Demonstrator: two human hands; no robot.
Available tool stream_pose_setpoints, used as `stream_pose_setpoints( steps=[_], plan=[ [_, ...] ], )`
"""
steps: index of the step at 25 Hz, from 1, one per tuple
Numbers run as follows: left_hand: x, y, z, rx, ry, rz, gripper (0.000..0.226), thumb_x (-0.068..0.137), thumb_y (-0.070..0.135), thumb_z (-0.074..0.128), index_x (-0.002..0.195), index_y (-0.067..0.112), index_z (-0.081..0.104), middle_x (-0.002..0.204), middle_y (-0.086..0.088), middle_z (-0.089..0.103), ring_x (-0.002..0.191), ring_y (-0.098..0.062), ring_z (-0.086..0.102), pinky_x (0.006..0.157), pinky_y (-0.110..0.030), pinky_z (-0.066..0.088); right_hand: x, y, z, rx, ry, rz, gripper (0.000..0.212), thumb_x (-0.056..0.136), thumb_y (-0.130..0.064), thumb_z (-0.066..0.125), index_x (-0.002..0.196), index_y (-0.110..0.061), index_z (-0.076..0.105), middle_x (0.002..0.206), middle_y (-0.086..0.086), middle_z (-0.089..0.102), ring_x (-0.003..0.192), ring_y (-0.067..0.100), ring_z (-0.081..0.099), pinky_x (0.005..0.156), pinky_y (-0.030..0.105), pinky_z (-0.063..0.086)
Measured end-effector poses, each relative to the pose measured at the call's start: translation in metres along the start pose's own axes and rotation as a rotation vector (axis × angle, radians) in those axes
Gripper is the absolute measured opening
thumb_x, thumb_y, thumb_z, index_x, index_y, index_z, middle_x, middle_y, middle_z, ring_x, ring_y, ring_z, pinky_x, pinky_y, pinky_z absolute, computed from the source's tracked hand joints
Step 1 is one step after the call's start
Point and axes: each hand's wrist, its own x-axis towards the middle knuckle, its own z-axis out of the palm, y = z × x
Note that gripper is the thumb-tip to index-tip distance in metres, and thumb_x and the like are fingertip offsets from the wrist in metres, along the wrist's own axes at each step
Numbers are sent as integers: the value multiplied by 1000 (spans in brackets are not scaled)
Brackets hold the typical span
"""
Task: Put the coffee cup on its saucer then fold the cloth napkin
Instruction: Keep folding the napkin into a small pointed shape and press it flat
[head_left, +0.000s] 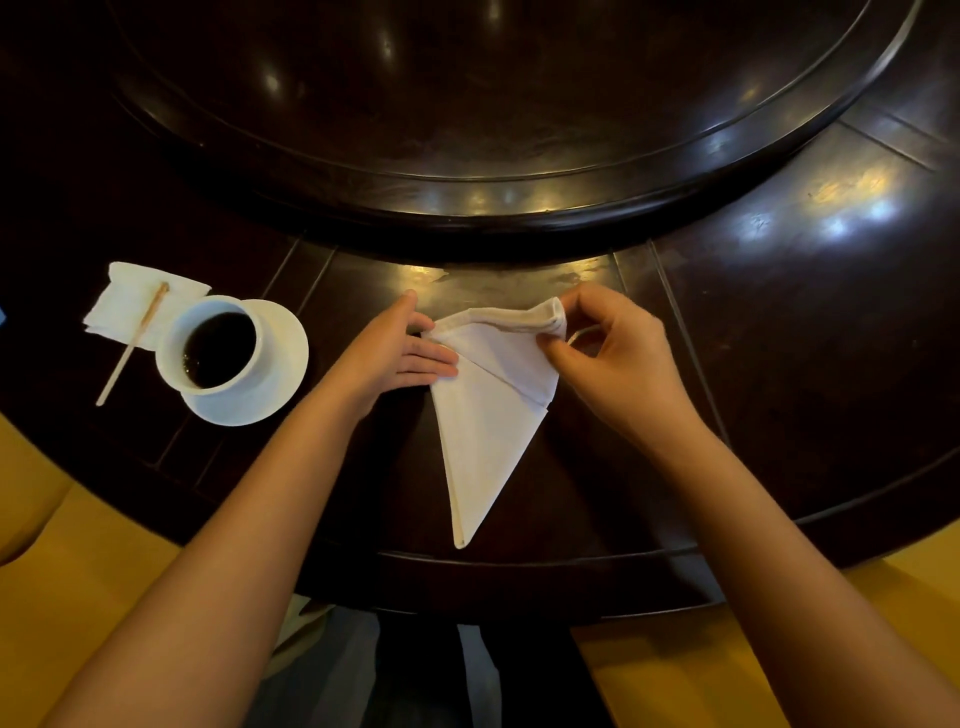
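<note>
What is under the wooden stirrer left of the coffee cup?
The wooden stirrer lies slanted across a folded white paper napkin; its near end rests over the bare dark table. The coffee cup and saucer cover the napkin's right corner, hiding that part.

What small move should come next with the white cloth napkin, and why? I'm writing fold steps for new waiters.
Probably bring the pinched corner down. The white cloth napkin lies as a narrow triangle on the dark wooden table; the left hand presses its left edge flat while the right hand holds the top right corner raised. The white coffee cup already sits on its white saucer.
</note>
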Motion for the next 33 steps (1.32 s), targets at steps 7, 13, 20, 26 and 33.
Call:
stream_pose_setpoints(
  steps=[7,13,20,26,33],
  plan=[
    [11,5,2,184,86,42,26,95,30,50,104,6,53,95,-13,65,81,-19,66,67,-25,55,-66,-4,44,-308,-203,-439,7,78,-11,60,84,-11,63,85,4,62,77,23,54,67,33,37],
    [15,-2,-6,404,179,150,9,88,15,61,87,7,58,89,-8,64,80,-16,65,71,-25,54,-90,22,75,-466,-281,-503,1,83,-12,62,83,-13,62,85,3,61,74,22,53,70,30,35],
    [16,-6,-6,433,225,202,12,86,15,64,90,3,62,81,-9,66,72,-14,65,68,-23,52,-90,28,82,-515,-441,-481,14,88,-23,54,86,-13,64,87,2,61,79,21,54,71,32,43],
    [19,-13,-7,429,242,248,11,84,17,66,86,7,62,82,-17,67,77,-25,66,80,-42,55,-65,38,61,-520,-203,-391,40,92,-34,51,124,-10,56,130,11,56,123,27,48,103,39,35],
    [-3,-22,17,756,565,555,23,89,21,57,110,12,56,101,-8,63,95,-23,59,73,-23,44,-58,68,66,-745,-416,-233,78,91,-59,31,148,-11,8,156,5,7,143,15,-2,115,44,5]
  ],
)
